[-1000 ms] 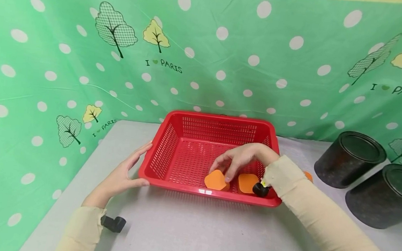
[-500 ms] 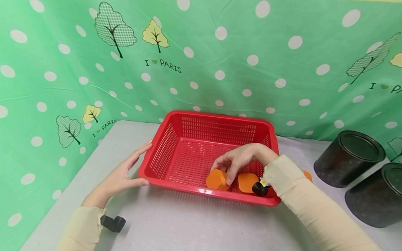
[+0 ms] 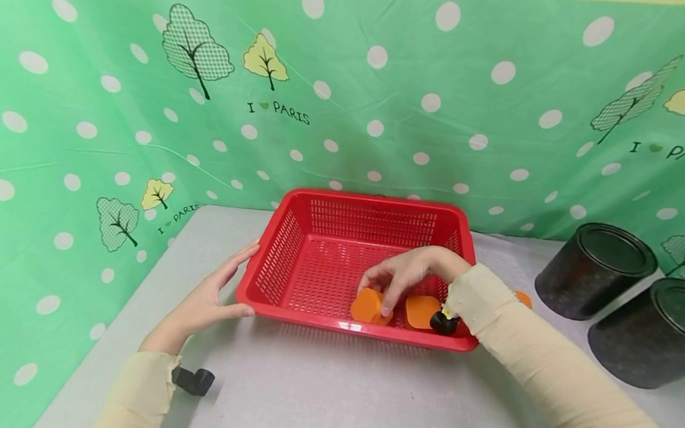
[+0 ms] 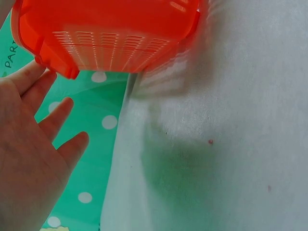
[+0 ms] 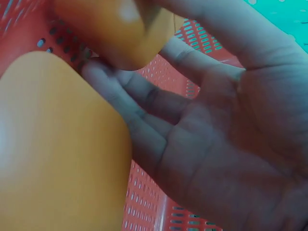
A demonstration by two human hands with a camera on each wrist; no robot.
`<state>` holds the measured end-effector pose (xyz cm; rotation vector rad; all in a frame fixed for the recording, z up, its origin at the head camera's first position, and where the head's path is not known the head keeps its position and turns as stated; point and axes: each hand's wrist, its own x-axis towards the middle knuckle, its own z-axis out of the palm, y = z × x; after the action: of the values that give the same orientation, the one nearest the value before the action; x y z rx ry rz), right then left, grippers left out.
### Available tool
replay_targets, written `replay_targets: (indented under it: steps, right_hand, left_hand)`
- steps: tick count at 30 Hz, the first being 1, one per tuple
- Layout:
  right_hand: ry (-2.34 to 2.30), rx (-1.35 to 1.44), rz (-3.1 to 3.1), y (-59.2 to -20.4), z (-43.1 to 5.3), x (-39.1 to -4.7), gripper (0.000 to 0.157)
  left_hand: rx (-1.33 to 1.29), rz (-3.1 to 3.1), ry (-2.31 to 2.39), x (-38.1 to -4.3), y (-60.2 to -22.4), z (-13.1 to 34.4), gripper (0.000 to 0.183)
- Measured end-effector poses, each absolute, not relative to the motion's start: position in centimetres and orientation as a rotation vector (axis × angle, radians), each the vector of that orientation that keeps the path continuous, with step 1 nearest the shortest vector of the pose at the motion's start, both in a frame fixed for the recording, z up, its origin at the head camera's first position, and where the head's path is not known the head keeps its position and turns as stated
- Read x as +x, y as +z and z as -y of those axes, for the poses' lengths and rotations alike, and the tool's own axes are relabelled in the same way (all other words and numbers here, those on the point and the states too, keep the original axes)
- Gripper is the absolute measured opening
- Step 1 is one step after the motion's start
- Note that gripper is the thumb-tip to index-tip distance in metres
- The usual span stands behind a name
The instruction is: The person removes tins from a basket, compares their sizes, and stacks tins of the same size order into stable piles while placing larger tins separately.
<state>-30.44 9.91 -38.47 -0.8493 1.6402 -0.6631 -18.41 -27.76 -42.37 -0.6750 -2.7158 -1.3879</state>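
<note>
In the head view my right hand [image 3: 406, 272] reaches into a red plastic basket [image 3: 363, 327]. Its thumb and fingers pinch an orange block [image 3: 366, 306] with rounded corners near the front wall. A second rounded orange block [image 3: 422, 311] sits just to the right, partly covered by the wrist camera. Up close in the right wrist view, the held orange block [image 5: 115, 29] is at the top and the other orange block [image 5: 57, 144] fills the lower left. My left hand [image 3: 207, 304] has its fingers extended against the basket's left rim, as the left wrist view also shows.
Two dark cans with lids, a farther one [image 3: 595, 271] and a nearer one [image 3: 662, 334], stand to the right. Another orange thing [image 3: 523, 299] shows partly behind the right sleeve. A green dotted cloth [image 3: 350, 126] hangs behind the grey table [image 3: 326, 396].
The orange block in my right hand has turned from tilted to more level and shifted slightly. My left hand and the basket have stayed in place.
</note>
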Motion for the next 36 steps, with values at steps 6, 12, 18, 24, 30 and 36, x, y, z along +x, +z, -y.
replay_targets:
  steps: [6,12,18,24,30,36]
  right_hand:
    - [-0.647,-0.908,-1.725,-38.4,-9.9,-30.6,0.047]
    - [-0.747,-0.912,-1.762,-38.4,-9.8,-30.6,0.048]
    - [-0.843,-0.927,-1.79,-38.3,-9.8,-30.6,0.048]
    - [-0.94,-0.939,-1.812,-38.2,-9.7,-30.6,0.048]
    - [-1.035,-0.952,-1.863,-37.7,-10.0,-30.6,0.048]
    - [-1.169,-0.954,-1.903,-36.2,-10.2,-30.2,0.051]
  left_hand:
    - [-0.666,2.721,-1.38,-18.3,-42.3,27.8,0.104]
    - [-0.665,2.72,-1.385,-18.3,-42.3,27.8,0.103]
    - [-0.669,2.716,-1.383,-18.3,-42.3,27.8,0.103]
    - [-0.671,2.713,-1.388,-18.3,-42.3,27.9,0.103]
    - [-0.655,2.734,-1.363,-18.3,-42.2,27.7,0.104]
    - [-0.664,2.724,-1.381,-18.3,-42.1,27.8,0.103]
